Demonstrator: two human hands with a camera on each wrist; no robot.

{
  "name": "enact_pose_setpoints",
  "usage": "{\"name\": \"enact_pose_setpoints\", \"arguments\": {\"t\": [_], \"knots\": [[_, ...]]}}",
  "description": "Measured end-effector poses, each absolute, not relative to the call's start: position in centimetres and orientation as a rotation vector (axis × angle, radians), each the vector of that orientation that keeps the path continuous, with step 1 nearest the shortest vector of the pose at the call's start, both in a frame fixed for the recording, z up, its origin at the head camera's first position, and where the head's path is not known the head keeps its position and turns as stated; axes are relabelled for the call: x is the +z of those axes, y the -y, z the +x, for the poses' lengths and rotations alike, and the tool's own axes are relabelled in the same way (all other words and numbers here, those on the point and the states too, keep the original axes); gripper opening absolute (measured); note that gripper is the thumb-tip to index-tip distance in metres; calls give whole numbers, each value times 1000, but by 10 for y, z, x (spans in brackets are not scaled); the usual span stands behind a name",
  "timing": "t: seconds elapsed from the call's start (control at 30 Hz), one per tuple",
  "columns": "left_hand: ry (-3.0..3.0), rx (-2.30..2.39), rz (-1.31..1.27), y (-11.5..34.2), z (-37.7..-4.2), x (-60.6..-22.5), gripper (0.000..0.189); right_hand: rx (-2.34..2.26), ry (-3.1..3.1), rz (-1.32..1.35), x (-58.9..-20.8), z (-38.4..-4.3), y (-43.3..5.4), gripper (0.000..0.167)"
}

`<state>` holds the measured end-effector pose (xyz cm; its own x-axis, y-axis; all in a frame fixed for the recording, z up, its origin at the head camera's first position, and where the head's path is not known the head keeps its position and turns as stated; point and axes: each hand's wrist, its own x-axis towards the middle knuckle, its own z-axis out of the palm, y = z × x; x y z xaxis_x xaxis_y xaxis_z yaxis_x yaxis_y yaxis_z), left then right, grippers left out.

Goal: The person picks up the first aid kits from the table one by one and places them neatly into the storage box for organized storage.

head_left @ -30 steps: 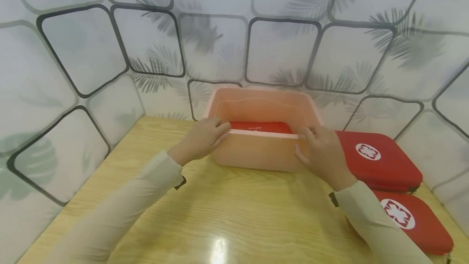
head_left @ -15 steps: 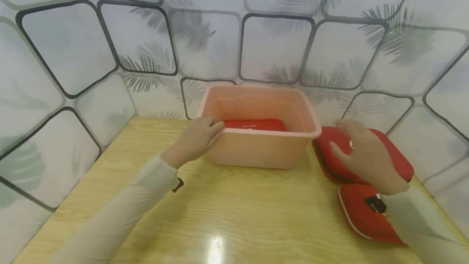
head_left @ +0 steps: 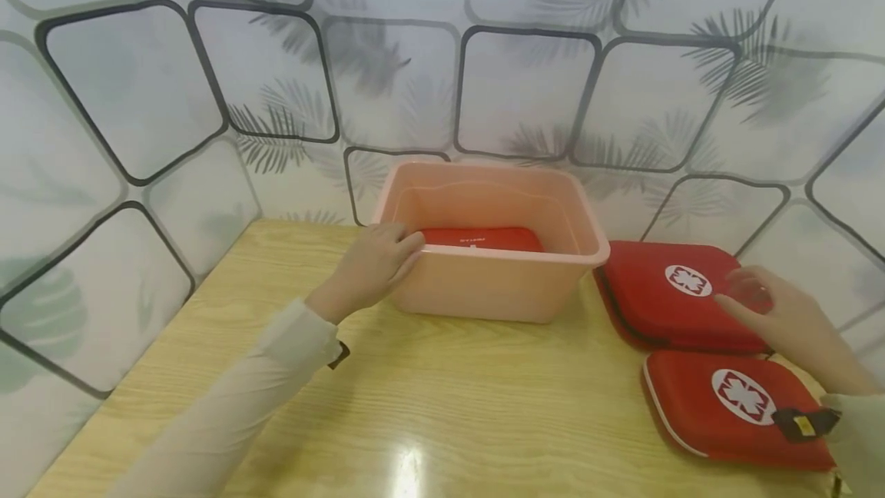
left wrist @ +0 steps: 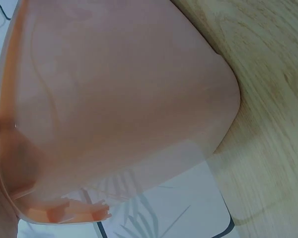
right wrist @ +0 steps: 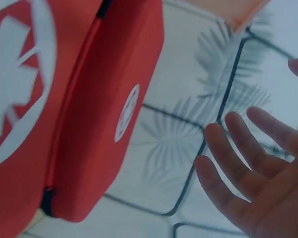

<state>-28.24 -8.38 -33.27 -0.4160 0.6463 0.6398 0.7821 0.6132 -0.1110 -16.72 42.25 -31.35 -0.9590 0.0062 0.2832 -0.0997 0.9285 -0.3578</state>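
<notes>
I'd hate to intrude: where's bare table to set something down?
The table is bare in front of the pink bin, between the left sleeve and front red case. More lies left of the bin, by the wall. The right is crowded: that case, the rear red case, the right hand.

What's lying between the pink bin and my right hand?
In the head view, the rear red case lies between the pink bin and your right hand, which overlaps the case's right edge in that picture.
</notes>
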Motion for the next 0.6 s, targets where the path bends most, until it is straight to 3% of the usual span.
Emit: {"name": "enact_pose_setpoints", "arguments": {"t": [0.4,0.6], "knots": [[2194,-304,-1073,84,-281,-336,9,590,3091,-187,-334,-158,-489,52],[2180,-296,-1065,87,-280,-334,9,800,3202,-276,-376,-177,-553,57]]}}
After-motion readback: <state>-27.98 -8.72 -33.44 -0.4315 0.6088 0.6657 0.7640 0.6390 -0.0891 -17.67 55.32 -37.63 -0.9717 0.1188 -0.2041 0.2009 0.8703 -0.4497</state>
